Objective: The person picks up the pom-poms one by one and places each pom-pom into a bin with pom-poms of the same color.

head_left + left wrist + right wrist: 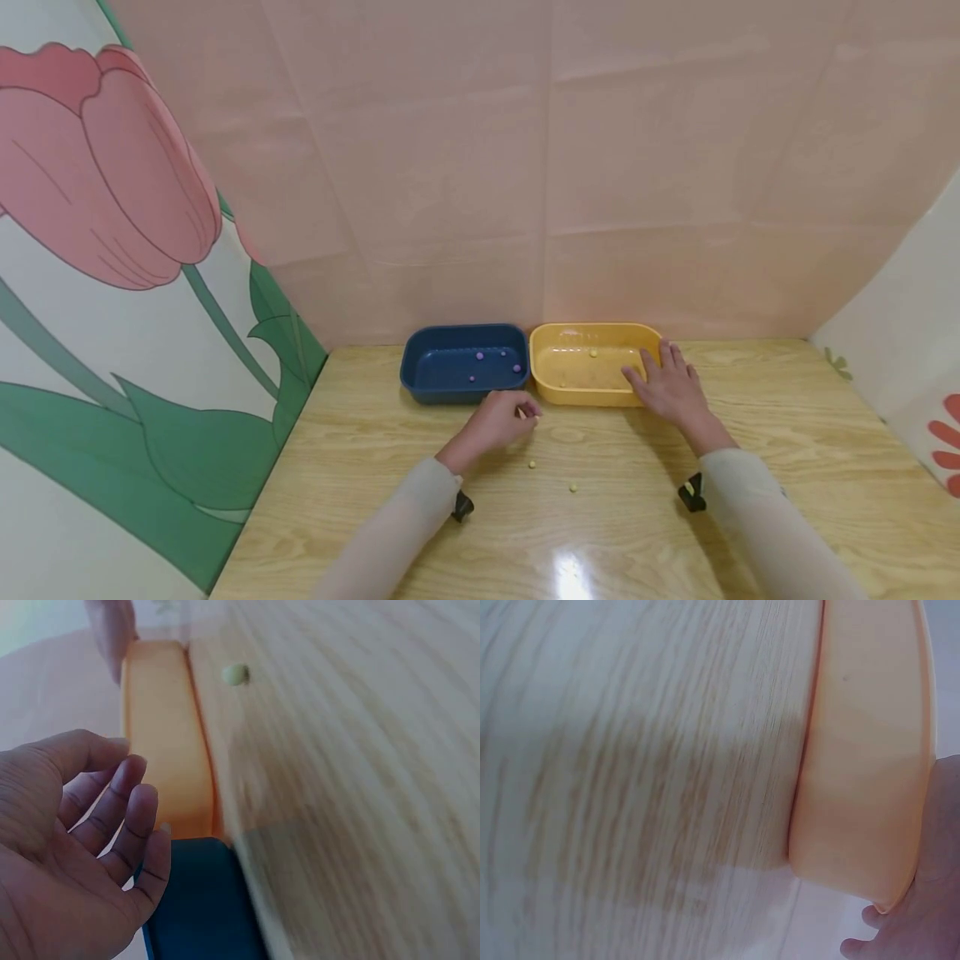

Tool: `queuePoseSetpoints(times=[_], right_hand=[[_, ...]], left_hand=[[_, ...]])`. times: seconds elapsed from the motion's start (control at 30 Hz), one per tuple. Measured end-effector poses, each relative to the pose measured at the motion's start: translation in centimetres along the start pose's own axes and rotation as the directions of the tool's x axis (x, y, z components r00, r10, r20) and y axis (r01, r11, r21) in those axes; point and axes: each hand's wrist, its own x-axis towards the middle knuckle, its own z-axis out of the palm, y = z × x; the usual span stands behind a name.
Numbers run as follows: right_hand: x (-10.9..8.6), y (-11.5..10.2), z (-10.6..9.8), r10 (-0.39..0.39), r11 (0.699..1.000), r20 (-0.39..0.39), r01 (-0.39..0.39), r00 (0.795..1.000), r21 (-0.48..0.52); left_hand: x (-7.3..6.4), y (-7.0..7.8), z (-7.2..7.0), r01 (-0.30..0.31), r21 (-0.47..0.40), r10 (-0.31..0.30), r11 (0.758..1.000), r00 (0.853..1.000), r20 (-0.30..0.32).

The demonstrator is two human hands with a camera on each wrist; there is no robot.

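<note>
My left hand (501, 418) is just in front of the place where the two trays meet, its thumb and index finger brought together. A speck of pale yellow shows at those fingertips in the head view, a small ball mostly hidden by the fingers. My right hand (671, 392) lies with spread fingers over the right end of the yellow tray (592, 398), touching its rim. Inside that tray are a yellow ball (593, 353) and other small ones. To its left, the dark blue tray (465, 397) holds several purple balls (480, 356).
Two small yellow balls, one nearer (573, 487) and one farther (532, 464), lie on the wooden table (360, 467) between the forearms. Behind the trays hangs a pink cloth (450, 167). A tulip-printed panel (150, 350) stands at the left.
</note>
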Motion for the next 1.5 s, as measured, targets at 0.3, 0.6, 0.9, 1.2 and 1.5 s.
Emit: queuePoseSetpoints(times=[0.3, 0.6, 0.9, 1.2, 1.5], right_hand=[[0.0, 0.1, 0.1, 0.005, 1.000, -0.006, -0.005, 1.000, 0.005], [0.0, -0.1, 0.2, 0.006, 1.000, -0.004, -0.006, 1.000, -0.001], [0.0, -0.1, 0.1, 0.005, 1.000, -0.002, -0.005, 1.000, -0.006], [-0.1, -0.2, 0.1, 0.009, 1.000, -0.007, -0.009, 1.000, -0.001], [-0.1, -0.2, 0.0, 0.002, 1.000, -0.011, -0.002, 1.000, -0.009]], left_hand=[[1.4, 1.1, -0.4, -0.001, -0.077, -0.002, 0.997, 0.999, -0.035], [3.2, 2.1, -0.7, -0.019, -0.075, 0.014, 0.997, 0.998, -0.062], [5.1, 3.0, -1.0, -0.024, -0.064, 0.019, 0.998, 0.997, -0.079], [6.9, 3.3, -0.6, -0.007, -0.083, -0.002, 0.997, 0.994, -0.107], [8.3, 3.5, -0.5, 0.007, -0.052, -0.012, 0.999, 0.994, -0.106]])
